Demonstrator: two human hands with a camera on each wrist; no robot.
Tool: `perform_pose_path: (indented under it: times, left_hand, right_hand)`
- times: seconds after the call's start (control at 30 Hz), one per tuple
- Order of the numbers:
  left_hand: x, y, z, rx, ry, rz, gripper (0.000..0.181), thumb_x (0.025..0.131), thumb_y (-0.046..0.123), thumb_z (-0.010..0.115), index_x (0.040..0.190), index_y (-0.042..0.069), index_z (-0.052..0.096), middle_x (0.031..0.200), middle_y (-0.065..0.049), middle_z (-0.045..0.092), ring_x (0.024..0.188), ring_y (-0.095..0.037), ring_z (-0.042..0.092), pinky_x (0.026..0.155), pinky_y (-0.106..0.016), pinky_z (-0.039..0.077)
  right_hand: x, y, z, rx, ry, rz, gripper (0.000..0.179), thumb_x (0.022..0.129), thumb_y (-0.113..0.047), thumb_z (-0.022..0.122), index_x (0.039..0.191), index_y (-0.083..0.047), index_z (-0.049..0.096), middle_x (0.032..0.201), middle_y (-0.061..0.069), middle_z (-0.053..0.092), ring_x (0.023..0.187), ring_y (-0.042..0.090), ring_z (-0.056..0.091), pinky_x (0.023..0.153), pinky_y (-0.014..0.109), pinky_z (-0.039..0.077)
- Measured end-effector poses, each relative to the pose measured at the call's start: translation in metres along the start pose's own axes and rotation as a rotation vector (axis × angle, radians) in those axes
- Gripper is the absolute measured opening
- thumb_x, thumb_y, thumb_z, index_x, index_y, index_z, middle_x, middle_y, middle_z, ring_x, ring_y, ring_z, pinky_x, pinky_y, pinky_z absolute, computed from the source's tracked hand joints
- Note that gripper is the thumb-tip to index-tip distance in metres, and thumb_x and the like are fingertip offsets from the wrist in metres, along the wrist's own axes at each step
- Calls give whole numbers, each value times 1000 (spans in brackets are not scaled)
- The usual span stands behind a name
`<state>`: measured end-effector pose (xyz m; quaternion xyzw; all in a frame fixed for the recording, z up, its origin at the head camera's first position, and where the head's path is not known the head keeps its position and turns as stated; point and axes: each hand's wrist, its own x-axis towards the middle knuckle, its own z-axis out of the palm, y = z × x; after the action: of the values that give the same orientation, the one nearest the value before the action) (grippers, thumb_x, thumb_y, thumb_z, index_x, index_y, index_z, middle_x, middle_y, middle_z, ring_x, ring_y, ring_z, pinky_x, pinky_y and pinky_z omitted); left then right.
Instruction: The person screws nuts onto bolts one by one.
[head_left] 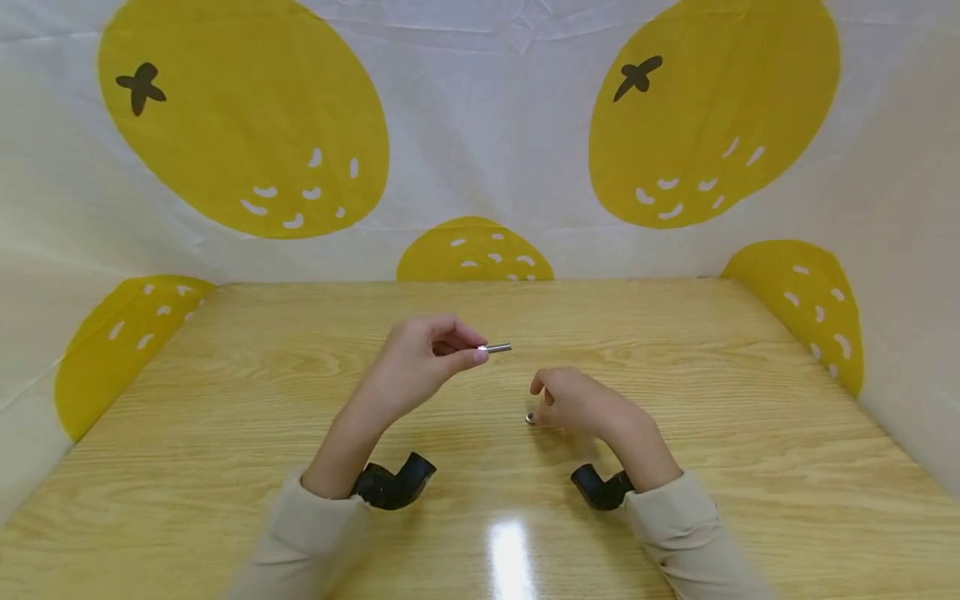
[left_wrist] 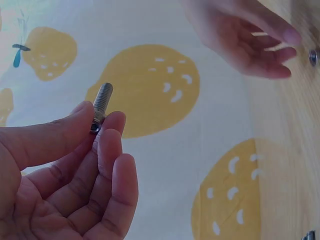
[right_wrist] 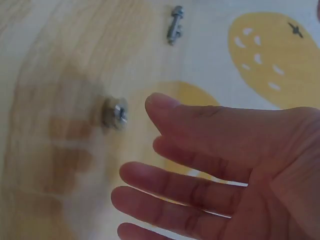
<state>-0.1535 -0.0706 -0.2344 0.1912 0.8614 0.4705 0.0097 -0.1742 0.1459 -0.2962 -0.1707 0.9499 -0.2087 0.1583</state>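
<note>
My left hand (head_left: 420, 362) is raised over the table and pinches a silver bolt (head_left: 498, 347) by its head between thumb and fingers. In the left wrist view the bolt's threaded shank (left_wrist: 104, 97) points up, away from the fingertips. To the right, my right hand (head_left: 581, 404) holds nothing. Its fingers (right_wrist: 165, 182) are spread and loosely straight in the right wrist view, with the thumb near a small metal nut (head_left: 530, 418). That nut (right_wrist: 116, 114) lies on the table, apart from the thumb tip, and looks blurred there.
Another metal piece, bolt-like (right_wrist: 175, 25), lies farther off on the table in the right wrist view. The wooden table (head_left: 225, 375) runs back to a white cloth (head_left: 487, 108) printed with yellow fruit, which also hangs at both sides. Black wrist mounts (head_left: 393, 483) sit below the hands.
</note>
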Motion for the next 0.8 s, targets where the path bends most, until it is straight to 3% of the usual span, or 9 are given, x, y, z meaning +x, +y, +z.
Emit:
perform_pose_path:
  times: [0.2,0.43,0.8]
  left_hand:
    - [-5,0,3,-21,-4,-3,12,84,16,69,93,8,68,86,-3,68,74,-11,62,69,-26,51]
    - [-8,-3,1,-43,1,-36,11,85,17,68,95,11,68,86,-1,68,76,-12,62,71,-28,52]
    - [-2,-9,3,-117,-25,-26,15,85,16,68,98,10,67,90,-3,68,79,-12,63,74,-28,53]
  right_hand:
    - [13,-2,18,28,27,61,26,80,-16,73,94,0,59,81,4,57,73,16,50,68,29,45]
    - [10,-10,27,37,30,131,17,83,-13,70,82,-3,56,74,4,55,67,16,48,58,25,38]
    - [6,-4,22,7,24,14,8,86,-8,62,82,-5,56,70,2,53,64,14,47,57,24,39]
